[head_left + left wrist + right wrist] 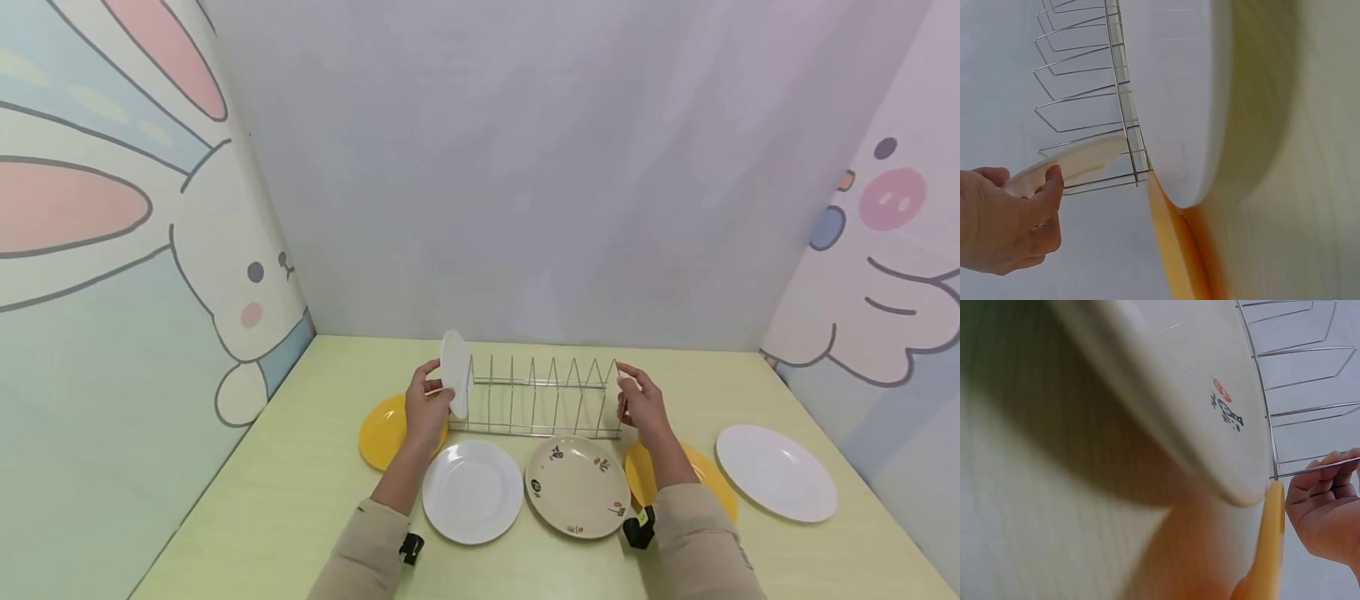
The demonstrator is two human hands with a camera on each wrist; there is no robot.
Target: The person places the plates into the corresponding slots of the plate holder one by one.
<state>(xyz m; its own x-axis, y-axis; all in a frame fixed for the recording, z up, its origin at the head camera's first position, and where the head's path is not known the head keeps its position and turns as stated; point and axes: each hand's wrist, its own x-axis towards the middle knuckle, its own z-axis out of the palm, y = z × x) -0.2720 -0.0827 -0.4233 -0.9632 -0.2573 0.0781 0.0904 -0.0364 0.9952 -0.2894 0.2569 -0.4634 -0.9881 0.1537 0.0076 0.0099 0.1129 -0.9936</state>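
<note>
A wire dish rack (536,400) stands on the table. At its left end a white plate (454,375) stands on edge, and my left hand (426,408) pinches it by the rim. In the left wrist view that plate (1082,159) lies between the end wires, with the left thumb and fingers on its outer edge. My right hand (641,404) grips the wire at the rack's right end. The right wrist view shows those fingers (1322,481) curled at the end wire.
In front of the rack lie a white plate (472,492) and a cream patterned plate (577,492). Yellow plates lie at the left (381,433) and under the right forearm (708,479). A white oval plate (776,472) lies far right. Behind stands a grey wall (510,183).
</note>
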